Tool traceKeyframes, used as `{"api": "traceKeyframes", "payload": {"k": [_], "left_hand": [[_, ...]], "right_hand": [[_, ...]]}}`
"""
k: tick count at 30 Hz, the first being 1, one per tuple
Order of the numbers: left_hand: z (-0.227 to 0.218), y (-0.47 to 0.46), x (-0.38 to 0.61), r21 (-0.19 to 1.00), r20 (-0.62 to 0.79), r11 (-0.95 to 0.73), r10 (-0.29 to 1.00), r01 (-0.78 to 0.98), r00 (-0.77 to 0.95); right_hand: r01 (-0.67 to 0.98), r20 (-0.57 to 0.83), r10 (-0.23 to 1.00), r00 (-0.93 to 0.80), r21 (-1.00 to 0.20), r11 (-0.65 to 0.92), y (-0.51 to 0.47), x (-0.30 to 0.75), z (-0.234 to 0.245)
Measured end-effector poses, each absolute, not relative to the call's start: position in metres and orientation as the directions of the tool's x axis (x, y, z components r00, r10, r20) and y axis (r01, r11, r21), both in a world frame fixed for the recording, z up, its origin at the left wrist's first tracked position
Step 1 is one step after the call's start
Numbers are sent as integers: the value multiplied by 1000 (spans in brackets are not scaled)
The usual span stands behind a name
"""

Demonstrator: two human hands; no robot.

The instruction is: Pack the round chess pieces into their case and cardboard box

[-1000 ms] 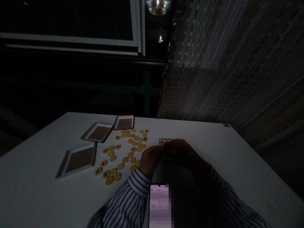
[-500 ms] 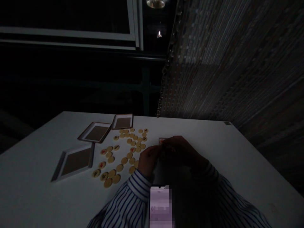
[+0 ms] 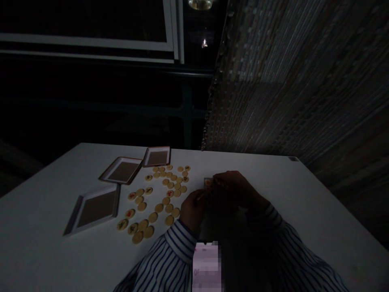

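Note:
My left hand (image 3: pixel 192 210) and my right hand (image 3: pixel 238 188) are close together over the right-middle of the white table. The fingers of both are curled around something small in deep shadow that I cannot make out. Just beyond them shows the corner of a flat, pale-edged thing (image 3: pixel 208 181) with an orange-red mark; the rest of it is hidden. To the left of my left hand, round wooden Chinese chess pieces (image 3: pixel 159 208) lie scattered flat. Some show red or black characters, and others look plain.
Two shallow open tin trays (image 3: pixel 157 156) (image 3: pixel 121 169) and a larger pale tray (image 3: pixel 97 207) lie on the table's (image 3: pixel 48 211) left. A lit phone (image 3: pixel 206 265) is at the near edge below my wrists. A bead curtain (image 3: pixel 267 81) hangs behind on the right.
My right hand has shifted slightly right and up, and the gap between my hands is wider. My left hand has moved a little to the right. The chess pieces and trays stay put.

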State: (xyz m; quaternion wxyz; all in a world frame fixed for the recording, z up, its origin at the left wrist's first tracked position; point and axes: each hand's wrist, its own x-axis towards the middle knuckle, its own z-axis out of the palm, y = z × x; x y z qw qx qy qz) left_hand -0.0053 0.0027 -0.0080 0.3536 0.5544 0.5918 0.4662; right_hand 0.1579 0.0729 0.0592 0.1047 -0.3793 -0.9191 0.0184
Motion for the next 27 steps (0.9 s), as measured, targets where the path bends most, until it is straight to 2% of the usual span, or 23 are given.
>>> {"api": "traceKeyframes", "payload": {"k": [8,15,22,27], "left_hand": [[-10,-1,-3,931,91,-55,992,360,-85],[-13,-2,-4,915,117,-83,991,396,-63],[-13,-4,-4,919,117,-88,992,386,-52],[-15,-3,-5,908,115,-86,992,410,-46]], "right_hand": [[710,204,714,-670,-106,696,84,162,53],[734,120,741,-661,-102,672,93,148,55],[750,45,751,-659,-29,661,91,142,47],[708,18,708,-706,17,706,84,136,48]]}}
